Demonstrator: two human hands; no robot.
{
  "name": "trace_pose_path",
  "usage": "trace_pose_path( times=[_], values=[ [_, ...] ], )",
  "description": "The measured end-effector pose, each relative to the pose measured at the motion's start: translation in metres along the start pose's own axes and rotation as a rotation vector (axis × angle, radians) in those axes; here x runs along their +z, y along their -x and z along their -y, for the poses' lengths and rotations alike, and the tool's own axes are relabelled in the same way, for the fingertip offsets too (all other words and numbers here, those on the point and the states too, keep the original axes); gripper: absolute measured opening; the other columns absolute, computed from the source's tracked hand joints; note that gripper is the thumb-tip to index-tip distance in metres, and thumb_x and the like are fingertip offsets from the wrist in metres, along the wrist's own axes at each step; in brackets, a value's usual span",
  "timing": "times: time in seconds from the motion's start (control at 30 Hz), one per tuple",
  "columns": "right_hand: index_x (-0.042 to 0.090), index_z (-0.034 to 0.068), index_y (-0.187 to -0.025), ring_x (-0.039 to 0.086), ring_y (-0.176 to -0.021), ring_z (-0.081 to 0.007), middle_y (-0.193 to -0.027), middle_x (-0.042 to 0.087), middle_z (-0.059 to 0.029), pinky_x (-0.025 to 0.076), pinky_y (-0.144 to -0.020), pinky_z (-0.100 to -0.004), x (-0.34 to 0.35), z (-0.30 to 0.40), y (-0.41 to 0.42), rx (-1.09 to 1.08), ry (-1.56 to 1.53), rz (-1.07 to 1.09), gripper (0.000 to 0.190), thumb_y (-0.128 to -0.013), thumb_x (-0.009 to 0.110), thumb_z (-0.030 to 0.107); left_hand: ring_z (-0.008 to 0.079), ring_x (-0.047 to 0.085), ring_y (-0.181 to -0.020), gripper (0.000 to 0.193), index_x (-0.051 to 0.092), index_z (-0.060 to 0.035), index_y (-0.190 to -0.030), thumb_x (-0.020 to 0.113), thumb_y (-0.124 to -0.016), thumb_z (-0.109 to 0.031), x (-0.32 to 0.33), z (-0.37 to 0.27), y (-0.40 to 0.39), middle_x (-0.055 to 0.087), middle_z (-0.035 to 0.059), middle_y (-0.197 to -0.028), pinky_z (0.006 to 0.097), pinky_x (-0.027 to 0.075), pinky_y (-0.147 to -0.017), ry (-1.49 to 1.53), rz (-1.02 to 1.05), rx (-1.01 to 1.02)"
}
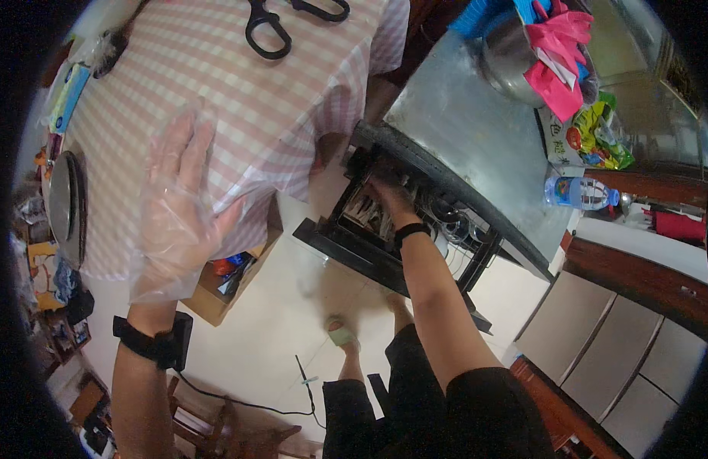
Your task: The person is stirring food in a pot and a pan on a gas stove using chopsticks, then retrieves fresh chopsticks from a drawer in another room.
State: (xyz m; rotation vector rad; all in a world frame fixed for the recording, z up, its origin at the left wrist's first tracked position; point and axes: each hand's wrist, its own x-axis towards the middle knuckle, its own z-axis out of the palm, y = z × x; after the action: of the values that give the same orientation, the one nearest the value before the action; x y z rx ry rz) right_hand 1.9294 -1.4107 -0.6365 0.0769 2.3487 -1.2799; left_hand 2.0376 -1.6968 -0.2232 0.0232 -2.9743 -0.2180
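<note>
My left hand, in a clear plastic glove, is spread over the edge of a pink-and-white checked tablecloth and holds nothing. Reaching down into a pulled-out black drawer under a metal-topped counter is my right hand. Its fingers are in shadow among utensils in a compartment, so their grip is hidden. Beside that compartment are metal wire racks with dishes. The black handles of scissors lie on the cloth at the top.
An open cardboard box stands on the floor below the table. A plastic water bottle, a metal pot and pink rubber gloves are on the counter. A black cable hangs from my left wrist. A round metal lid-like object sits at the table's left.
</note>
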Motion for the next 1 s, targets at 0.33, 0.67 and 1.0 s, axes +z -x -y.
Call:
trace_pose_path(
  times=[0.33,0.67,1.0],
  values=[
    [0.055,0.009,-0.083,0.046,-0.065,-0.0173,-0.067,0.048,-0.0012,0.04,-0.061,-0.033,-0.107,0.109,0.16,0.389,-0.289,0.682,0.035,-0.092,0.042,0.041,0.038,0.037,-0.124,0.079,0.039,-0.0051,-0.133,0.074,-0.064,-0.021,0.001,0.001,0.004,0.038,0.0175,-0.137,0.0481,0.027,-0.107,-0.013,-0.043,0.012],
    [0.057,0.002,-0.1,0.06,-0.088,-0.0319,-0.091,0.062,-0.0175,0.048,-0.076,-0.0403,-0.178,0.029,0.308,-0.273,1.028,0.626,0.027,-0.093,0.041,0.022,0.0362,0.034,-0.127,0.08,0.036,-0.007,-0.136,0.073,-0.066,-0.017,0.007,-0.007,-0.004,0.037,0.0166,-0.137,0.0447,0.028,-0.107,0.052,-0.112,0.047],
    [0.056,0.003,-0.096,0.062,-0.077,-0.0298,-0.08,0.062,-0.0154,0.05,-0.068,-0.0375,-0.21,0.006,0.237,-0.26,0.821,0.285,0.018,-0.087,0.046,0.015,0.0363,0.03,-0.13,0.08,0.031,-0.0077,-0.14,0.068,-0.07,-0.016,0.013,-0.01,-0.012,0.032,0.0173,-0.142,0.0428,0.024,-0.109,-0.006,-0.093,0.119]
  ],
)
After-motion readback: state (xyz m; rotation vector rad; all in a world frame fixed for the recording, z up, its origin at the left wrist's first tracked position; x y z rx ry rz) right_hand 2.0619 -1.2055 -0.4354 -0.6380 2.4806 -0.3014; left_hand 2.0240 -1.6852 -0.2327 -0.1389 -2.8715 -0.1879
